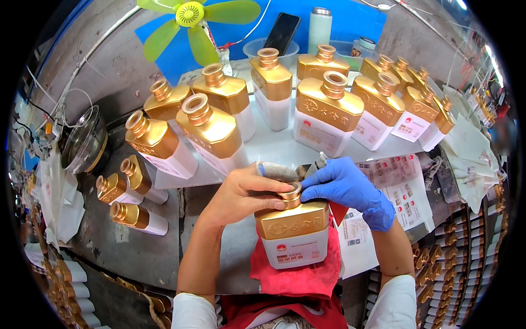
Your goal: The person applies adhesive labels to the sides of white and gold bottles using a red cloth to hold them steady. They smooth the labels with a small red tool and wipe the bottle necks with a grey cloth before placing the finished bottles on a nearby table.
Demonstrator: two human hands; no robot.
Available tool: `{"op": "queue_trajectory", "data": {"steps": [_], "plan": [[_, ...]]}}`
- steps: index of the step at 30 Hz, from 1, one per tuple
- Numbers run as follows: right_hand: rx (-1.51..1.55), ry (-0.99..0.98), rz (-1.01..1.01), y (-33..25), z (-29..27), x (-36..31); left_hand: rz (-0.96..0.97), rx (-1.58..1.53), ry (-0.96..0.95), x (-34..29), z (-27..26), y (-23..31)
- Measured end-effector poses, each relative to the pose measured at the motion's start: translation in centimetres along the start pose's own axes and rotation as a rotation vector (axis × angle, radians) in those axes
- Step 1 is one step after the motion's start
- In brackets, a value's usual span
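The bare left hand (241,192) and smooth blue-gloved right hand (344,189) pinch the round neck of an angular, glossy gold-and-white bottle (294,234), held over crumpled red cloth (290,282) before the person.

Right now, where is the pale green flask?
In the head view, the pale green flask is at the top, right of centre, just right of the black phone and behind a gold-topped bottle.

The bottle shoulder (293,220) looks glossy and metallic, the cloth (296,279) matt.
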State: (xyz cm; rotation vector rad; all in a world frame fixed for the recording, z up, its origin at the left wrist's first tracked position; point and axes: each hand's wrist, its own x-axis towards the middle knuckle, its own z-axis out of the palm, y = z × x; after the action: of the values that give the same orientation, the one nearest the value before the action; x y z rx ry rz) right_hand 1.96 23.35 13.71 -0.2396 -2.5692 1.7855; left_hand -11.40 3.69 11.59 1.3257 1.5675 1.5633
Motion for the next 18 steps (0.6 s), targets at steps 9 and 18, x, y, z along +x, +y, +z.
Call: {"op": "queue_trajectory", "data": {"steps": [9, 18], "plan": [[-0.131, 0.474, -0.076, -3.7, 6.9, -8.3, -0.063, 0.021, -0.032, -0.7, -0.4, 0.5], [-0.703, 0.617, -0.178, -4.6, 13.1, -9.1, 0.094, 0.021, -0.034, -1.6, 0.6, 2.2]]}}
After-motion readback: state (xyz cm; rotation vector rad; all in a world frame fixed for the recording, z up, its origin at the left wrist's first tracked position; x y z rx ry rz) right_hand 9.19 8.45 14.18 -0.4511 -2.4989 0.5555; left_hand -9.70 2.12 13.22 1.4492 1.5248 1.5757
